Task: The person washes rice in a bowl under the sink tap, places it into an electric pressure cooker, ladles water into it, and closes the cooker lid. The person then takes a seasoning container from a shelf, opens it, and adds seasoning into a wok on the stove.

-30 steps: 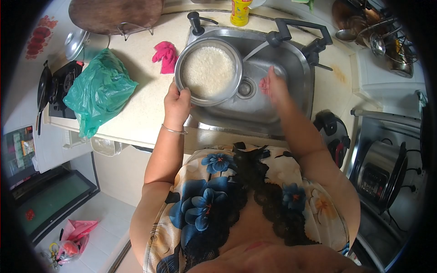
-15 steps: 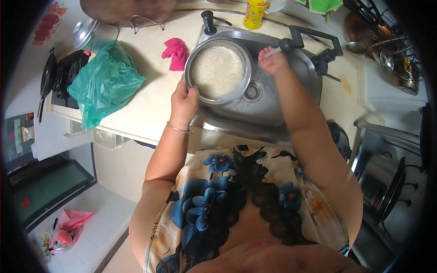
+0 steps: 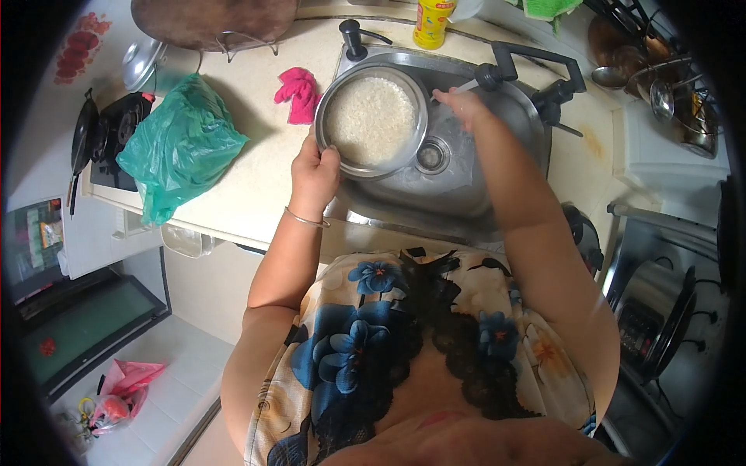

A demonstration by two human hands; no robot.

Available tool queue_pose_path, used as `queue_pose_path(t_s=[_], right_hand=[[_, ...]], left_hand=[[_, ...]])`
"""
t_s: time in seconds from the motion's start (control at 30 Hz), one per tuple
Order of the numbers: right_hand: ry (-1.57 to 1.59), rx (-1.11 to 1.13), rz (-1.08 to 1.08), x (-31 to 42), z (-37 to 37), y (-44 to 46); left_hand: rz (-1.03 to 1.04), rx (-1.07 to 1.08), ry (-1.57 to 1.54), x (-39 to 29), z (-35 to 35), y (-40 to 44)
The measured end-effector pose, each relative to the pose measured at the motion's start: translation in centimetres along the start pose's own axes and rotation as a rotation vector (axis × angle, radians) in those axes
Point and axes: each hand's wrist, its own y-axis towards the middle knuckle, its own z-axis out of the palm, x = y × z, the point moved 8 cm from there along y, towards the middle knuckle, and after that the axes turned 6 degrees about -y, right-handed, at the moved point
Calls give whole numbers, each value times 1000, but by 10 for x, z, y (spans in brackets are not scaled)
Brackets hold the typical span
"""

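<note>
My left hand (image 3: 316, 177) grips the near left rim of a round metal bowl (image 3: 424, 124), its thumb over the edge. White rice (image 3: 371, 120) fills much of the bowl, which is held over the left side of the steel sink (image 3: 509, 167). Under the black faucet (image 3: 489, 76) is my right hand (image 3: 465, 110), with water running at its fingers. Those fingers stretch left towards the bowl's rim and hold nothing I can see. Below and between the hands lies the sink drain (image 3: 432, 156).
A green plastic bag (image 3: 183, 151) and a pink cloth (image 3: 298, 95) lie on the counter to the left. Behind the sink stand a soap dispenser (image 3: 353, 40) and a yellow bottle (image 3: 433, 23). Ladles (image 3: 661, 99) hang at the right.
My right hand has turned from palm-up and shifted slightly left and down, with water now splashing into the sink. My left hand and the bowl stay in place.
</note>
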Motion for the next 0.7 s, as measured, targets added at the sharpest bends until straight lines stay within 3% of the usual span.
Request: queue_pose_path(t_s=[0.07, 0.17, 0.3, 0.47, 0.7], right_hand=[[-159, 113, -241, 1, 4, 8], [-274, -3, -268, -43, 2, 57], [-317, 27, -256, -56, -11, 13], [-250, -85, -222, -119, -27, 40], [-151, -58, -218, -142, -29, 45]], left_hand=[[2, -2, 18, 0, 0, 0], [21, -1, -23, -2, 0, -1], [27, -18, -13, -8, -1, -4], [49, -22, -14, -8, -2, -6], [102, -20, 42, -12, -2, -7]])
